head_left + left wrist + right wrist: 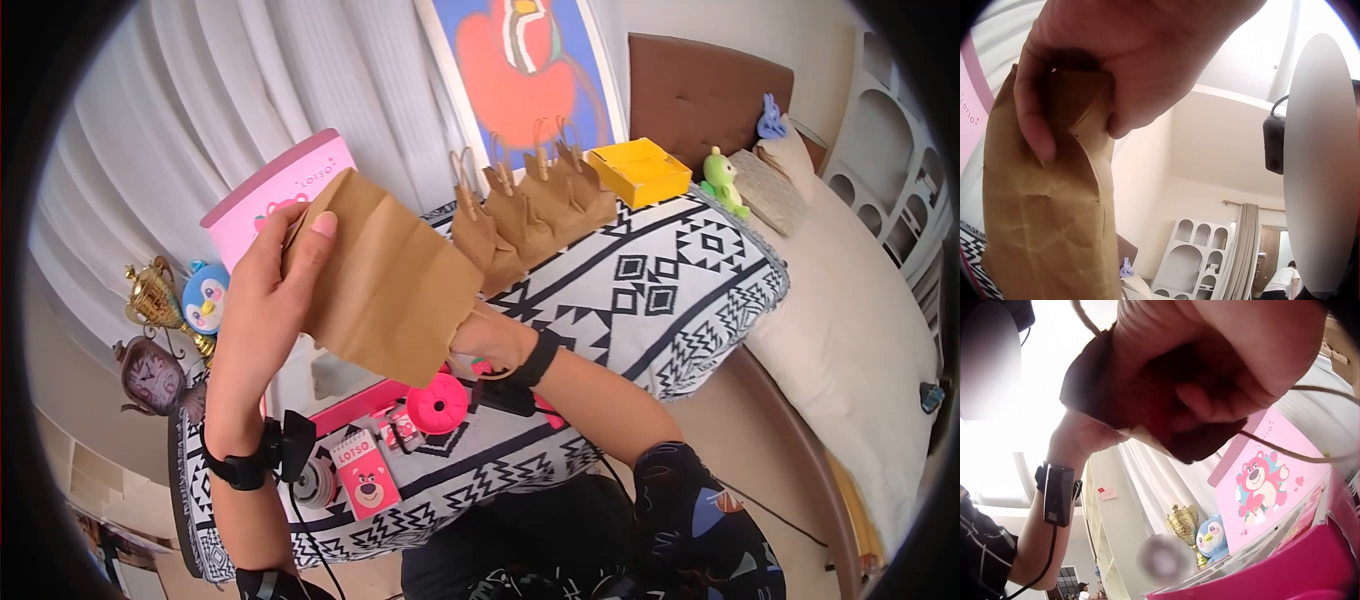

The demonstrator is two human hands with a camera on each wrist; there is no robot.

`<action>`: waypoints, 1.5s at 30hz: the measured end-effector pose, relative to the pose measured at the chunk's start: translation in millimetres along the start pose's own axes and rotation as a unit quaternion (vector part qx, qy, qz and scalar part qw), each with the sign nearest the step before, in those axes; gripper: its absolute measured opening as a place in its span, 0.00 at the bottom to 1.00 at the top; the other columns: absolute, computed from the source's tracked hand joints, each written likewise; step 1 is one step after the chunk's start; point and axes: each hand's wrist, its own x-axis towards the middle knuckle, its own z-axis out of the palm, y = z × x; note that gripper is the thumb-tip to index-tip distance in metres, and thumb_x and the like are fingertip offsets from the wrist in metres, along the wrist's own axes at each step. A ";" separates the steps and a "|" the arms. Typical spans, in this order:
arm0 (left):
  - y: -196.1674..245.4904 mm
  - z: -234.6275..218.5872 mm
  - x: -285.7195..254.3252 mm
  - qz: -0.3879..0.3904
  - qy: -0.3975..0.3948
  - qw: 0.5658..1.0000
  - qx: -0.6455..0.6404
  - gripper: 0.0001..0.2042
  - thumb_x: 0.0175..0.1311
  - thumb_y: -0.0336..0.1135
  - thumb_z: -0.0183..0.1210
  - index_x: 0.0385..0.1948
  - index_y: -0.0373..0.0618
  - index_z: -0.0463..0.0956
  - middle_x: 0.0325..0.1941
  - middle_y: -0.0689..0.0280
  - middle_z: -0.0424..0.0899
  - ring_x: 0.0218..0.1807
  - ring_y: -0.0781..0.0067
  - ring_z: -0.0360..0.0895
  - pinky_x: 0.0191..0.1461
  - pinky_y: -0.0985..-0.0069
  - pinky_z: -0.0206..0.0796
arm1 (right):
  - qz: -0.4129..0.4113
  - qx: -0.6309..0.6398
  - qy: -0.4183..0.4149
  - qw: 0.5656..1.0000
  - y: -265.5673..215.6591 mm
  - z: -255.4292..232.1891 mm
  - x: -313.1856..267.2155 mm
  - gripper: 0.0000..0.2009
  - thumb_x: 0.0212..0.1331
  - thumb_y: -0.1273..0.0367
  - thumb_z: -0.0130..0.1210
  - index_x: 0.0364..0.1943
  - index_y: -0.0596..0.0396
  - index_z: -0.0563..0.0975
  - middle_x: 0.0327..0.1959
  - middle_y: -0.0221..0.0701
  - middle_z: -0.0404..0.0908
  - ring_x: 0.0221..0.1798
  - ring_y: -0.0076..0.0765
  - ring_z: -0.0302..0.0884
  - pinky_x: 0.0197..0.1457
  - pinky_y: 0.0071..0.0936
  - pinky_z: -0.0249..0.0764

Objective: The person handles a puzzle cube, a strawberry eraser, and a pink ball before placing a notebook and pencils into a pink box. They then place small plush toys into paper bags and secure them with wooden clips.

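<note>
A brown kraft paper bag [390, 275] is held up in front of me, tilted so that its mouth faces my right arm. My left hand [270, 280] grips its far end, thumb on one face and fingers round the other; in the left wrist view the fingers [1036, 134] press creases into the paper. My right hand [497, 340] reaches into the bag's mouth, its fingertips hidden inside. The right wrist view shows that hand [1210, 356] at the dark opening, one finger bent, with a twisted handle cord [1291, 456] hanging out. I cannot tell whether it holds anything.
Several similar paper bags [535, 215] stand at the table's back beside a yellow box [640, 172]. An open pink Lotso box [1266, 481], a penguin plush [205, 300] and a gold trophy [155, 300] are left. Nearer lie a Lotso notepad [367, 476] and a pink round item [440, 403].
</note>
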 end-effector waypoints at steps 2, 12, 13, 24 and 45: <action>-7.5 5.4 3.8 0.007 -0.015 1.000 -0.019 0.26 0.79 0.53 0.55 0.62 0.37 0.75 0.50 0.58 0.86 0.53 0.74 0.79 0.61 0.76 0.69 | -0.025 -0.120 0.001 0.992 -0.4 -8.7 -1.6 0.26 0.67 0.72 0.65 0.68 0.57 0.72 0.65 0.31 0.80 0.63 0.26 0.78 0.63 0.28 0.77; -19.0 12.0 17.1 -0.066 -0.012 0.976 -0.207 0.31 0.79 0.62 0.50 0.66 0.43 0.74 0.56 0.68 0.83 0.56 0.80 0.78 0.63 0.77 0.67 | 0.011 -0.175 0.157 0.972 -85.1 9.6 -12.9 0.31 0.65 0.71 0.68 0.70 0.58 0.68 0.64 0.35 0.79 0.65 0.28 0.79 0.65 0.32 0.79; -25.1 10.7 19.4 -0.077 -0.007 0.969 -0.235 0.31 0.79 0.63 0.49 0.66 0.43 0.75 0.57 0.68 0.83 0.57 0.79 0.79 0.63 0.76 0.70 | 0.009 -0.166 0.181 0.969 -98.5 12.7 -23.4 0.31 0.64 0.71 0.68 0.70 0.58 0.68 0.63 0.36 0.79 0.63 0.29 0.80 0.65 0.32 0.80; -83.9 29.7 29.9 -0.307 0.040 0.761 -0.570 0.24 0.78 0.60 0.54 0.65 0.56 0.73 0.61 0.69 0.81 0.59 0.70 0.79 0.55 0.66 0.79 | 0.269 -0.322 0.311 0.853 -158.3 -53.6 -168.6 0.32 0.58 0.65 0.69 0.66 0.62 0.72 0.53 0.28 0.84 0.51 0.20 0.81 0.55 0.21 0.76; -70.6 110.5 24.1 -0.270 -0.099 0.736 -0.613 0.19 0.85 0.36 0.39 0.70 0.43 0.66 0.65 0.60 0.79 0.62 0.66 0.81 0.63 0.65 0.84 | 0.000 -0.676 0.166 0.718 -114.3 3.6 50.3 0.16 0.59 0.64 0.72 0.43 0.59 0.80 0.33 0.41 0.87 0.25 0.34 0.84 0.33 0.29 0.78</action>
